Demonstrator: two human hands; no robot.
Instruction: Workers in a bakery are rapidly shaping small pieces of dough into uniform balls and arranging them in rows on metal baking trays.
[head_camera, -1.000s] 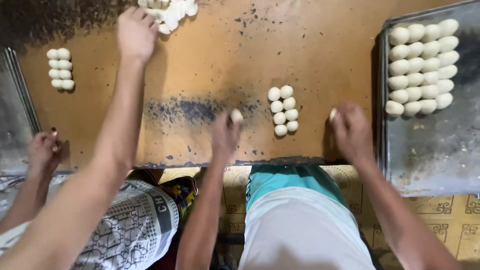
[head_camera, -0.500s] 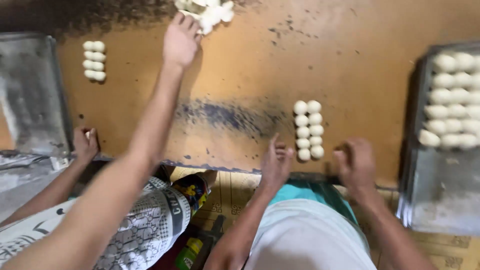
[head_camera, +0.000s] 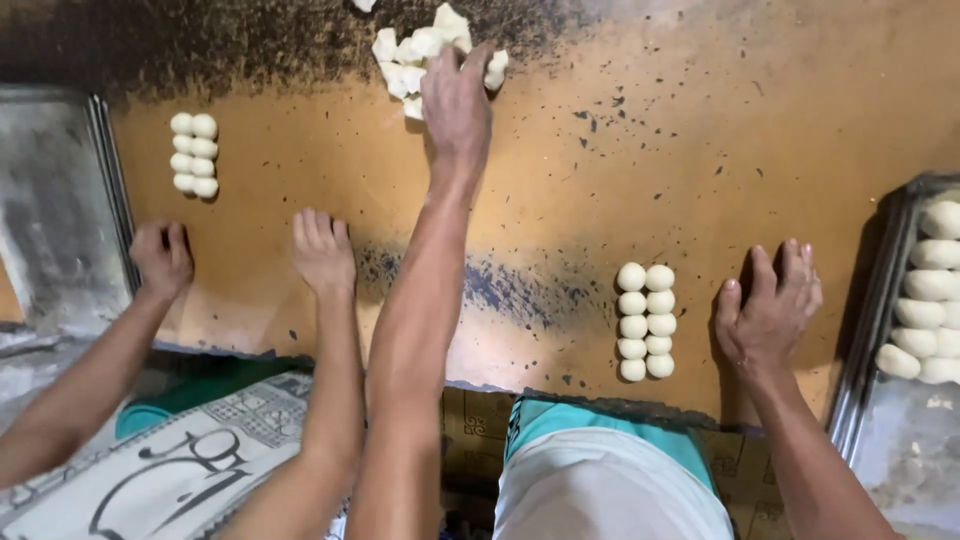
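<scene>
Two people at a floured desk (head_camera: 640, 150), one reaching for dough.

Head view: the left hand (head_camera: 456, 95) stretches to the far edge and lies on the heap of cut dough pieces (head_camera: 420, 48), fingers (head_camera: 470, 62) draped over it (whether they pinch a piece, I cannot tell). The right hand (head_camera: 765, 308) rests palm down on the desk near the front edge, fingers apart, between a double row of dough balls (head_camera: 645, 320) and a metal tray (head_camera: 900, 440) carrying more balls. On the left, a co-worker's two hands (head_camera: 322, 250) press on the desk, near a second double row (head_camera: 193, 153) and another tray (head_camera: 50, 200).
</scene>
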